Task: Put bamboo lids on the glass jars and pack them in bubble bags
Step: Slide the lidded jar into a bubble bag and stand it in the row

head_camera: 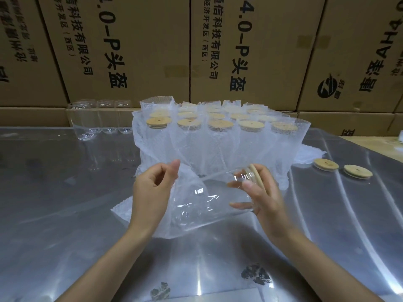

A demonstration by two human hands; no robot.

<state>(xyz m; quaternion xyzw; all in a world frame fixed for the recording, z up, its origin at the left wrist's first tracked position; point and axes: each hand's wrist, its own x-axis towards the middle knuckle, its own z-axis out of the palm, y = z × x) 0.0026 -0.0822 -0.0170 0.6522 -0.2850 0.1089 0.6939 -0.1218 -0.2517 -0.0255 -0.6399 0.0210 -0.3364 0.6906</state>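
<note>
Your left hand pinches the upper edge of a bubble bag at the centre of the frame, thumb and forefinger closed on the film. Your right hand grips a glass jar lying on its side, mouth end to the right, with a bamboo lid on that end under your fingers. The jar's base lies over the bag's opening; whether it is inside the film yet you cannot tell from here.

Just behind your hands stands a block of packed jars in bubble bags, their lids showing in rows; it fills the middle of the desk. Flat bubble bags poke out from the right of that block. Two loose lids lie on the desk at right of centre, near each other. Empty jars stand at upper left, beside the block. Printed cardboard boxes wall off the whole top of the frame.
</note>
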